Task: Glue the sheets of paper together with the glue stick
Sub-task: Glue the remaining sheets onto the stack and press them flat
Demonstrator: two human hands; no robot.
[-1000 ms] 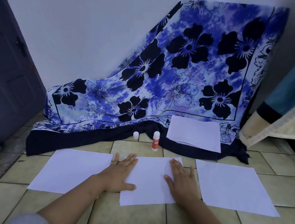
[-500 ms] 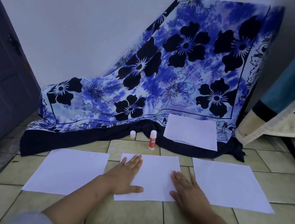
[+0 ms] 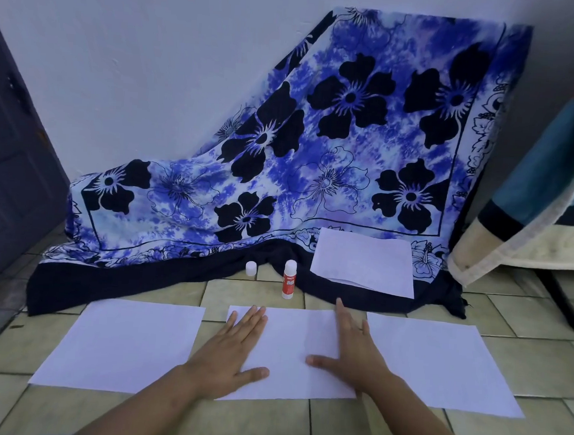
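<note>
Your left hand [image 3: 230, 352] and right hand [image 3: 354, 351] lie flat on the middle sheet [image 3: 292, 334], each grip wide, holding nothing. The glue stick [image 3: 289, 280] stands uncapped just beyond. Press unevenly and the sheet may skid on the tiled floor [image 3: 262, 428]; a careless reach could topple the stick.

A home room – tiled floor [image 3: 262, 428], flowered cloth [image 3: 317, 158] against plain wall [image 3: 137, 51], panelled door [image 3: 5, 161], hanging blanket [image 3: 548, 190]

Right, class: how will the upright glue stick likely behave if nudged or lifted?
The glue stick stands tall on a narrow base, so a nudge would probably tip it. Its round body might then roll on the tiles.
</note>
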